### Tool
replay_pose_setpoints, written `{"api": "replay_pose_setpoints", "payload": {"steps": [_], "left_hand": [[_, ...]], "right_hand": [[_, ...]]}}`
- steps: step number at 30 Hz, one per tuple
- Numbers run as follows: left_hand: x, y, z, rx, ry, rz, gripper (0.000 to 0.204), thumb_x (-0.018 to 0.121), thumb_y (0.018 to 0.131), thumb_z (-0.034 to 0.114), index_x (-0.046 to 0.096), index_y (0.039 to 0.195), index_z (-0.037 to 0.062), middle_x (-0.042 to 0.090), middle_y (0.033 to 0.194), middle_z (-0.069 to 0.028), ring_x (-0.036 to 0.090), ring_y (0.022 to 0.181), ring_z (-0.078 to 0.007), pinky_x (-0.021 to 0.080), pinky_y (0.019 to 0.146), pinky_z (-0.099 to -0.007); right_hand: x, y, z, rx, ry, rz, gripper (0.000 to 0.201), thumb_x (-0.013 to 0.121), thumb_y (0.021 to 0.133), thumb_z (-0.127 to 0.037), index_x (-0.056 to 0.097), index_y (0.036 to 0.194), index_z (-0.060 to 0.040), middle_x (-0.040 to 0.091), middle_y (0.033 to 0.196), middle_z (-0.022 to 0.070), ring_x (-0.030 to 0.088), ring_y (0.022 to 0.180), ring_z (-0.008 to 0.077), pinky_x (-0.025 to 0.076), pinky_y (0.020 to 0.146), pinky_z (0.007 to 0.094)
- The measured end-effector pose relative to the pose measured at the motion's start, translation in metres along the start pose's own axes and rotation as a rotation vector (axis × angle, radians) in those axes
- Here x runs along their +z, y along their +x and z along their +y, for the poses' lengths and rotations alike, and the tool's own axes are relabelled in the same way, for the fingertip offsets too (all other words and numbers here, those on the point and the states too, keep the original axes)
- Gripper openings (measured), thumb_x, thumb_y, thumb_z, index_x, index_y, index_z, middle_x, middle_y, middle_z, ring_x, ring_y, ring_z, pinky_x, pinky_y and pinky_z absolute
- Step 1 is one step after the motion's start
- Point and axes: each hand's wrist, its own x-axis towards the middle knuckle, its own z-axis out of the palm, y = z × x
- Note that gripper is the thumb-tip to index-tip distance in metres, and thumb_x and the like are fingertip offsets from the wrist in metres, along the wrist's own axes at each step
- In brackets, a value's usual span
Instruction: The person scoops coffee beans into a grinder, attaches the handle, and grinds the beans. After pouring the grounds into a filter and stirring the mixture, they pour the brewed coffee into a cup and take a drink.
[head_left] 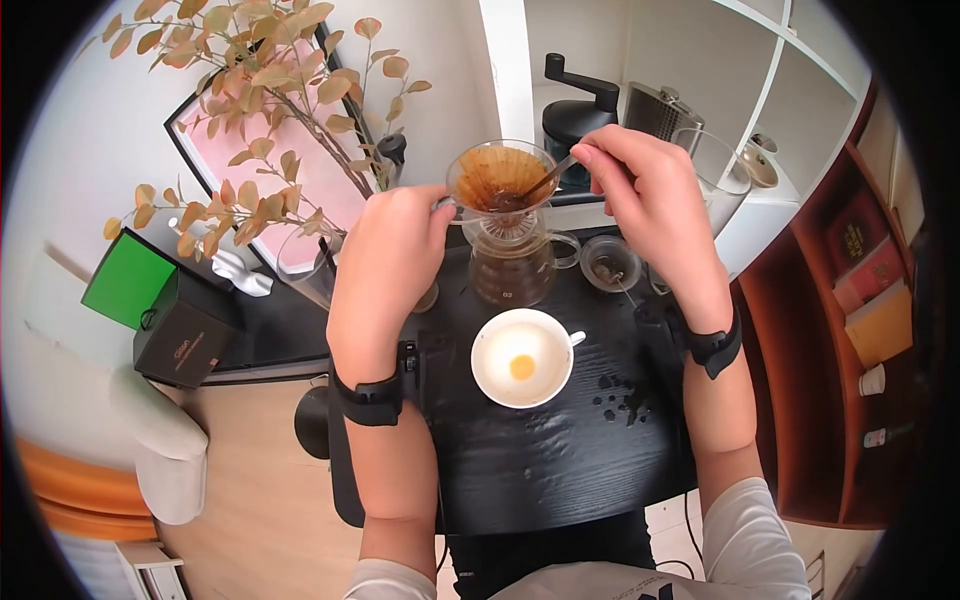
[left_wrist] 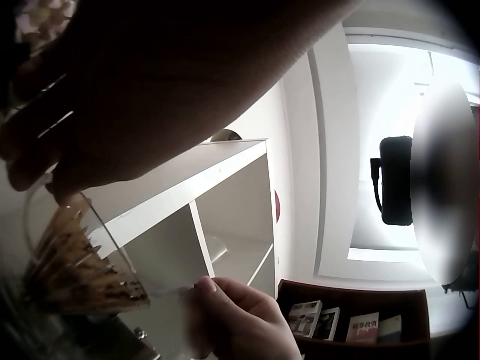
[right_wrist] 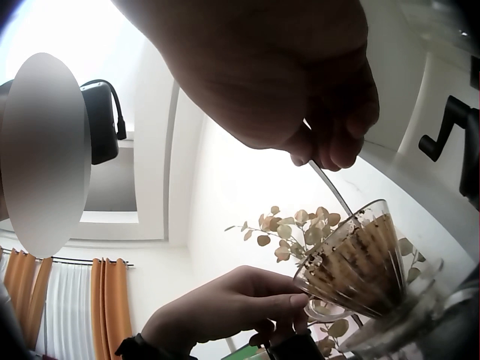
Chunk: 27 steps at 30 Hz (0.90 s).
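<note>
A clear glass coffee dripper (head_left: 455, 185) holds a brown-stained paper filter (head_left: 500, 165) with dark wet grounds at its bottom. Beneath it stands a glass carafe (head_left: 512, 272) with dark liquid inside. My left hand (head_left: 388, 262) holds the dripper by its side handle, fingers and thumb at the loop (right_wrist: 324, 309). Between thumb and fingers, my right hand (head_left: 652, 185) pinches a thin metal spoon (head_left: 556, 175), which slants down into the filter. The spoon's lower end is hidden in the grounds. Nearer to me sits a white cup (head_left: 497, 378) with a little yellowish liquid.
Right of the carafe is a small glass dish (head_left: 612, 262) with dark contents. Water drops (head_left: 625, 400) lie on the black table (head_left: 540, 480). Behind stand a black hand grinder (head_left: 578, 125) and a flask (head_left: 660, 115). Leafy branches (head_left: 300, 100) and a dark box (head_left: 185, 330) are at left.
</note>
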Motion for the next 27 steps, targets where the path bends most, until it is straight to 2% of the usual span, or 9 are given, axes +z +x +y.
{"api": "replay_pose_setpoints", "payload": {"steps": [3,5,6,8,12,22,24,25,27], "left_hand": [[-0.001,0.002,0.003,-0.003,0.015,-0.014,0.026,0.068,0.098,0.01,0.073,0.116,-0.0075,0.07,0.077,-0.022,0.071,0.071,-0.0334,0.054,0.07,-0.0401],[-0.001,0.002,0.006,-0.072,-0.011,-0.042,0.018,0.066,0.098,0.013,0.075,0.102,-0.0026,0.071,0.095,-0.0256,0.067,0.093,-0.0466,0.056,0.081,-0.0525],[-0.001,0.003,0.005,-0.073,-0.01,-0.043,0.018,0.066,0.098,0.013,0.075,0.102,-0.0026,0.071,0.095,-0.0256,0.067,0.093,-0.0466,0.056,0.081,-0.0525],[0.002,0.003,0.001,0.0,0.013,-0.018,0.023,0.067,0.099,0.012,0.072,0.111,-0.0068,0.069,0.078,-0.0226,0.07,0.072,-0.0355,0.054,0.07,-0.0407],[0.0,0.003,0.002,-0.003,0.028,-0.024,0.023,0.066,0.099,0.012,0.072,0.111,-0.0061,0.069,0.078,-0.0223,0.07,0.072,-0.0359,0.054,0.07,-0.041],[-0.001,0.003,0.005,0.001,0.054,-0.02,0.025,0.067,0.099,0.013,0.073,0.113,-0.0069,0.07,0.078,-0.0234,0.072,0.073,-0.0354,0.054,0.071,-0.041],[0.0,0.002,0.006,0.001,0.047,-0.016,0.026,0.067,0.099,0.014,0.073,0.114,-0.007,0.07,0.078,-0.0238,0.072,0.073,-0.0354,0.054,0.071,-0.0411],[0.0,0.002,0.007,0.001,0.051,-0.013,0.026,0.067,0.099,0.014,0.073,0.114,-0.0071,0.07,0.079,-0.0243,0.072,0.074,-0.0359,0.055,0.071,-0.0412],[0.0,0.001,0.007,0.0,0.054,-0.013,0.027,0.068,0.099,0.014,0.073,0.114,-0.0071,0.07,0.08,-0.0247,0.072,0.075,-0.0363,0.055,0.072,-0.0413]], "right_hand": [[0.001,0.0,-0.002,0.001,0.024,0.017,0.012,0.069,0.097,-0.008,0.068,0.093,0.0036,0.065,0.079,0.0189,0.062,0.071,0.0399,0.049,0.064,0.0446],[0.003,0.0,-0.003,-0.02,0.034,0.049,0.012,0.07,0.097,-0.008,0.068,0.093,0.0031,0.066,0.079,0.0186,0.063,0.072,0.0402,0.049,0.064,0.0446],[0.005,0.0,-0.004,-0.037,0.044,0.078,0.011,0.07,0.097,-0.008,0.069,0.093,0.0026,0.066,0.08,0.0182,0.063,0.072,0.0405,0.049,0.064,0.0446],[0.007,-0.001,-0.004,-0.069,0.004,0.071,0.011,0.07,0.097,-0.008,0.068,0.093,0.0022,0.066,0.079,0.018,0.063,0.072,0.0405,0.05,0.065,0.0452],[0.002,-0.002,-0.006,-0.135,-0.127,0.025,0.012,0.069,0.097,-0.009,0.067,0.091,0.0013,0.065,0.078,0.0173,0.064,0.073,0.0409,0.05,0.065,0.0468],[0.0,-0.004,-0.011,-0.091,-0.102,-0.053,0.016,0.067,0.097,-0.009,0.063,0.085,0.0017,0.063,0.074,0.0198,0.063,0.072,0.0427,0.049,0.064,0.0482],[-0.003,-0.005,-0.011,-0.084,-0.024,-0.061,0.015,0.067,0.101,-0.009,0.068,0.093,0.0033,0.06,0.067,0.0081,0.058,0.058,0.0177,0.045,0.055,0.0321],[-0.004,-0.004,-0.012,-0.082,-0.025,-0.06,0.015,0.067,0.101,-0.009,0.068,0.093,0.0033,0.06,0.067,0.0081,0.058,0.058,0.0177,0.045,0.055,0.0321],[-0.005,-0.004,-0.016,-0.04,0.036,0.038,0.015,0.068,0.097,-0.009,0.066,0.088,0.0031,0.062,0.072,0.0202,0.061,0.065,0.0404,0.046,0.06,0.0448]]}}
